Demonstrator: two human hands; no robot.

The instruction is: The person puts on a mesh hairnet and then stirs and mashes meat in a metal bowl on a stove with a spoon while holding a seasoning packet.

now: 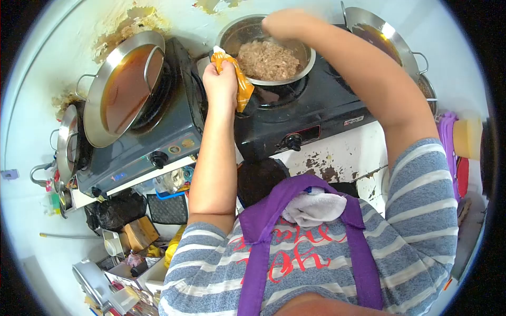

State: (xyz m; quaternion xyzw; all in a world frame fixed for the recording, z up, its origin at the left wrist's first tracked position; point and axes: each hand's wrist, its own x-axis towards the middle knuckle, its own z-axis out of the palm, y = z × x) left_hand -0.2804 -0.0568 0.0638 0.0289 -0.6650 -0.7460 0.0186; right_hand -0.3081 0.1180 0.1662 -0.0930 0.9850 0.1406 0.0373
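Note:
My left hand (pixel 220 83) is closed around an orange packet (pixel 243 89) with a white torn-looking top corner, held at the left rim of a metal bowl (pixel 227 39). Inside the bowl lies a pale brown, lumpy mixture that looks like minced meat (pixel 269 60). My right hand (pixel 282 25) is over the bowl's far rim, smeared by motion. Its fingers are hidden, so whether it holds anything does not show. The bowl rests on a black gas stove (pixel 269 124).
On the left stove (pixel 121 160) stands a wide wok (pixel 90 124) of brown liquid, with a smaller pan (pixel 67 139) beyond it. Another wok (pixel 387 31) of dark liquid is at the back right, beneath my right forearm. Boxes and bags (pixel 118 208) crowd the lower left.

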